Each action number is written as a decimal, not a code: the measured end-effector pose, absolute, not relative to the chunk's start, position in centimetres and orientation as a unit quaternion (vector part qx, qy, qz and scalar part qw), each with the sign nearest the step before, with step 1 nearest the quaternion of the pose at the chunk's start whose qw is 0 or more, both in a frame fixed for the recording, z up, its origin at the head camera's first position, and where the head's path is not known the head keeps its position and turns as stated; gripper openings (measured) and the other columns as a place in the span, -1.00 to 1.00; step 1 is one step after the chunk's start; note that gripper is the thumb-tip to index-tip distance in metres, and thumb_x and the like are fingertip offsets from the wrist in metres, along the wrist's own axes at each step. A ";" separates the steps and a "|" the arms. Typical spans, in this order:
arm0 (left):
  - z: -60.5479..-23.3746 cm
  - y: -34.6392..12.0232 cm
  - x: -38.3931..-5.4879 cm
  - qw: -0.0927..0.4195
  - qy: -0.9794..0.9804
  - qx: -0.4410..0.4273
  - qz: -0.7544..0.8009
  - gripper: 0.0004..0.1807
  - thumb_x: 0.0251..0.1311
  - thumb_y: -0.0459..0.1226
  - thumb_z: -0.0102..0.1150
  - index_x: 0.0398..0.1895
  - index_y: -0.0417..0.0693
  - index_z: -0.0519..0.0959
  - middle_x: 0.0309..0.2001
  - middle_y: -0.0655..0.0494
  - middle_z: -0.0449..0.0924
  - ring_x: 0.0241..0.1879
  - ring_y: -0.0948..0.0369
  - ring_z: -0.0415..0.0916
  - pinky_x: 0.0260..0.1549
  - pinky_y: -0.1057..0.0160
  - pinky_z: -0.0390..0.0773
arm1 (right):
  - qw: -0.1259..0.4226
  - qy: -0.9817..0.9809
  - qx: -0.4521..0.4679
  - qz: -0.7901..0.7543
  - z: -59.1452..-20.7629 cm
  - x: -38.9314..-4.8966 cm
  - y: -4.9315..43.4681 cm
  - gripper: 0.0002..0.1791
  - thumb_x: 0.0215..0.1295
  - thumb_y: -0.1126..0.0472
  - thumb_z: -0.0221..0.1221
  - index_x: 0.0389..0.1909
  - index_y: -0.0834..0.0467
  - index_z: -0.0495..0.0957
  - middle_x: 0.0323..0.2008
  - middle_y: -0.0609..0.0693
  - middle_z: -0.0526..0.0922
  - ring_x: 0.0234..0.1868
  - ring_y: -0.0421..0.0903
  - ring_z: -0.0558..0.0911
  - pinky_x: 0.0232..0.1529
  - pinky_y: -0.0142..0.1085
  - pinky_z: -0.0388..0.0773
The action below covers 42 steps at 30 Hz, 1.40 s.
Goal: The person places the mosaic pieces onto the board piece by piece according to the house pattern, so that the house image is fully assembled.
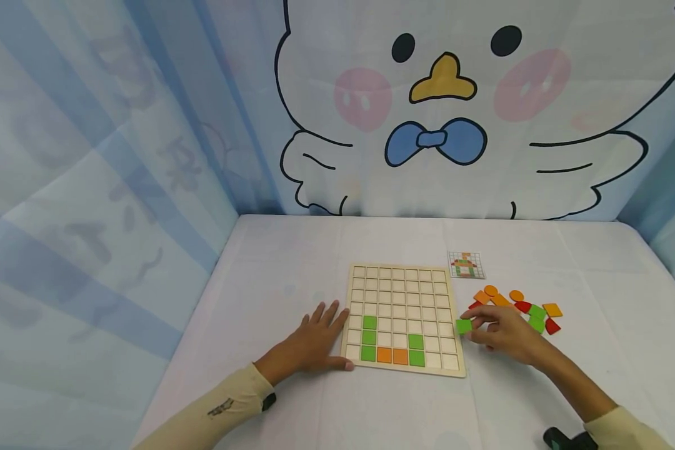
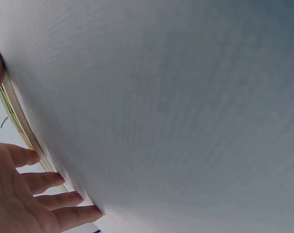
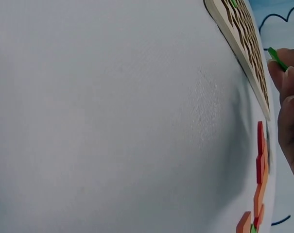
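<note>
A wooden grid board [image 1: 394, 312] lies on the white table. In its lower rows sit several green square tiles [image 1: 368, 337] and two orange square tiles [image 1: 392, 355]. My left hand [image 1: 315, 342] rests beside the board's left edge, fingers spread and straight, fingertips at the rim; the left wrist view shows these fingers [image 2: 44, 183] along the wooden edge. Just off the board's right edge, my right hand [image 1: 506, 332] pinches a green square tile [image 1: 464, 326] between thumb and fingers. The right wrist view shows that tile edge-on, raised over the table.
Loose orange, red and green pieces [image 1: 537, 317] lie in a cluster right of the board, partly behind my right hand. A small pattern card [image 1: 466, 265] lies near the board's upper right corner. A curtain with a cartoon figure [image 1: 439, 144] hangs behind the table.
</note>
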<state>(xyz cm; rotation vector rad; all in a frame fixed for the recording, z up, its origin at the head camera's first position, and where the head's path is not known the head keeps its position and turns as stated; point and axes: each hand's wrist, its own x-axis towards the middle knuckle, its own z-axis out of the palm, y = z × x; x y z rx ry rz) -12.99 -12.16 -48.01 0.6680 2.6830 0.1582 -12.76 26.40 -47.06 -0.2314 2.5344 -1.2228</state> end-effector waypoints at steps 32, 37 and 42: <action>-48.5 -12.0 -13.0 0.179 0.954 0.236 0.052 0.18 -0.02 0.42 0.15 0.57 0.07 -0.04 0.58 -0.08 -0.12 0.53 -0.19 -0.13 0.32 -0.27 0.20 | 0.141 0.883 -0.109 -0.435 -48.8 -14.3 20.3 -0.72 0.15 0.24 0.35 -0.13 0.19 0.58 -0.47 -0.06 0.60 -0.53 -0.21 0.48 -0.55 -0.43 0.42; -48.5 -12.1 -13.1 0.179 0.953 0.239 0.048 0.19 -0.02 0.44 0.12 0.57 0.06 -0.05 0.58 -0.09 -0.12 0.53 -0.20 -0.13 0.32 -0.27 0.20 | 0.134 0.883 -0.125 -0.431 -49.0 -14.5 19.8 -0.72 0.16 0.20 0.36 -0.13 0.19 0.60 -0.47 -0.09 0.62 -0.47 -0.21 0.52 -0.48 -0.43 0.43; -48.6 -12.2 -13.2 0.178 0.952 0.244 0.040 0.18 0.00 0.45 0.08 0.57 0.04 -0.05 0.57 -0.11 -0.11 0.53 -0.20 -0.11 0.31 -0.26 0.23 | 0.126 0.889 -0.131 -0.420 -49.1 -14.5 19.4 -0.74 0.15 0.17 0.37 -0.16 0.14 0.61 -0.46 -0.10 0.59 -0.47 -0.22 0.50 -0.44 -0.43 0.42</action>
